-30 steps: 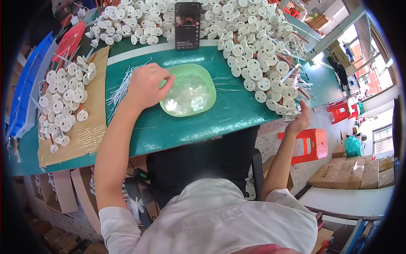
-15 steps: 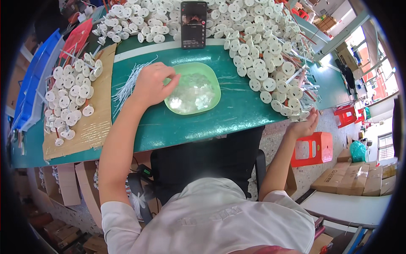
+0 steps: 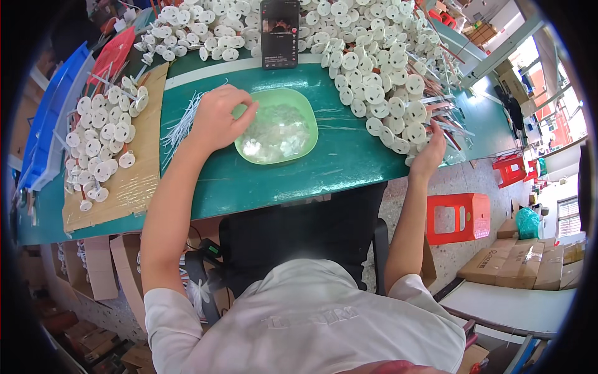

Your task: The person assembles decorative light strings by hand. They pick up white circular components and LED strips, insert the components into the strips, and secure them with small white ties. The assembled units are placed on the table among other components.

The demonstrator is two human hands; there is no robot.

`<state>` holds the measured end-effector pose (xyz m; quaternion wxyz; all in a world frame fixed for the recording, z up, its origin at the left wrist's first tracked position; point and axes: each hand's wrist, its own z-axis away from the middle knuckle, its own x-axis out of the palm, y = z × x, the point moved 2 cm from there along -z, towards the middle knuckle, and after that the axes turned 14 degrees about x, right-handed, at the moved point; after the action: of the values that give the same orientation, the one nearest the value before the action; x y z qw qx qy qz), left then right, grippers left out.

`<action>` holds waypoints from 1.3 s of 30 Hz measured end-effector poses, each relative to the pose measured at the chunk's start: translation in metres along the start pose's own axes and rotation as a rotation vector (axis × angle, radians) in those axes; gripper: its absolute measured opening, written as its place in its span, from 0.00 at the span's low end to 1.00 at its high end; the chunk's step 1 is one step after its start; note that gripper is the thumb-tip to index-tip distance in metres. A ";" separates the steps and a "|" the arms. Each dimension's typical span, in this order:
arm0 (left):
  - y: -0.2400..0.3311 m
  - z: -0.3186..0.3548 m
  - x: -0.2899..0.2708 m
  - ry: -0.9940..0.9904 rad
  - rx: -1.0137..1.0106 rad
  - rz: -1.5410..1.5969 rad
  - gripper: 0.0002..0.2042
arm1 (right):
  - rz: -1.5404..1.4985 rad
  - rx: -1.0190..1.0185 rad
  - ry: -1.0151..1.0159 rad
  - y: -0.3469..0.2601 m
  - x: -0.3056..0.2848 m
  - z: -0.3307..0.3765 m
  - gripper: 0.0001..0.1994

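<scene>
At about nine o'clock, blue bins [image 3: 47,124] line the far left edge of the green table [image 3: 280,177], with a red tray [image 3: 112,53] beyond them. Just right, a brown cardboard sheet [image 3: 134,181] carries a cluster of white round parts [image 3: 103,134]; its long axis runs from twelve to six o'clock. A bundle of thin white strips [image 3: 180,121] lies beside it, pointing roughly toward one o'clock. The left hand [image 3: 221,118] rests next to them, fingers curled and pinched at the rim of the green bowl [image 3: 277,124], which sits mid-table and holds clear round discs [image 3: 274,131]. At twelve o'clock a dark phone [image 3: 279,34] stands upright. A large heap of white parts [image 3: 374,56] spreads toward two o'clock. The right hand [image 3: 430,149] lies at the heap's near edge, fingers loosely bent onto the parts; whether it grips one I cannot tell. On the floor at four o'clock stand a red stool [image 3: 458,215] and brown cartons [image 3: 517,265].
</scene>
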<state>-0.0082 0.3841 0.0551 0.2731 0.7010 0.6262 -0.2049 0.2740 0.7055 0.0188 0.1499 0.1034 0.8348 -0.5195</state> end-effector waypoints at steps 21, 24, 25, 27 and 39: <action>-0.027 0.012 0.001 0.141 -0.235 -0.006 0.09 | -0.214 0.004 0.134 0.001 -0.058 -0.066 0.10; -0.022 0.010 -0.003 0.105 -0.180 -0.022 0.08 | 0.010 -0.170 -0.093 -0.052 -0.027 -0.109 0.10; -0.020 0.009 -0.003 0.090 -0.163 -0.022 0.08 | 0.105 -0.253 -0.158 -0.055 -0.017 -0.123 0.10; -0.017 0.007 -0.004 0.059 -0.135 -0.023 0.07 | 0.296 -0.418 -0.286 -0.050 0.006 -0.145 0.11; -0.015 0.005 -0.005 0.030 -0.064 -0.028 0.07 | 0.310 -0.424 -0.376 -0.025 0.036 -0.161 0.09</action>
<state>-0.0230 0.3780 0.0522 0.2831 0.6858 0.6464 -0.1778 0.2091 0.8395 0.0936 0.3972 0.0981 0.8564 -0.3150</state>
